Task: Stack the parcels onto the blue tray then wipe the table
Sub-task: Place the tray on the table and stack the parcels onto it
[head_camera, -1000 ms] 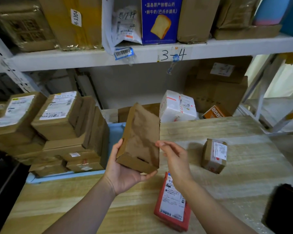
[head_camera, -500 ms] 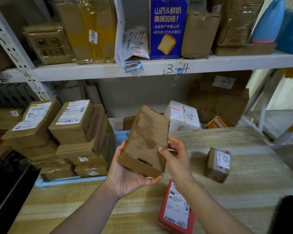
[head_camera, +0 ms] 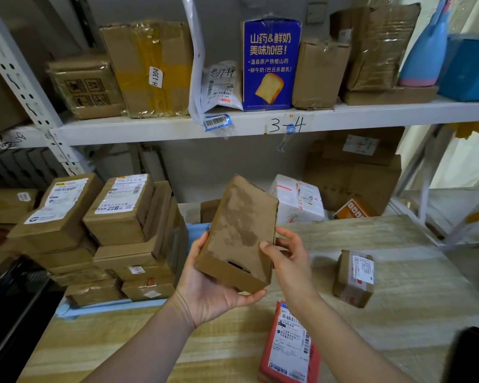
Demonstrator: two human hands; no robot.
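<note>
here the blue tray [head_camera: 114, 307] sits at the left of the wooden bench [head_camera: 398, 341], and it is nearly full: a pile of brown parcels [head_camera: 127, 239] several layers high covers it, so only its near rim and a strip of its right side show. two parcels with white labels top the pile, and flat boxes stand on edge against its right side.

a plain brown parcel [head_camera: 239, 236], tilted with its far end raised, is held above the bench just right of the tray. the left hand [head_camera: 210, 291] cradles its lower end from beneath, thumb hooked under the near corner, fingers closed around the box. the right hand [head_camera: 291, 264] steadies its right edge, thumb pressed on the top face and the other fingers curled behind it.

on the bench itself, a small brown parcel with a white label [head_camera: 353, 277] lies to the right, apart from the hands, and a red parcel [head_camera: 289, 349] with a printed label lies near the front edge, partly hidden under the right forearm and cut off by the frame.

behind the bench a white parcel [head_camera: 299, 200] and a small orange box [head_camera: 353, 210] rest on the lower shelf; another brown box behind the held parcel is mostly hidden. the upper shelf [head_camera: 371, 114] carries taped cartons and a blue bread box [head_camera: 270, 64]. a dark object at the bottom right corner is too cut off to identify.
</note>
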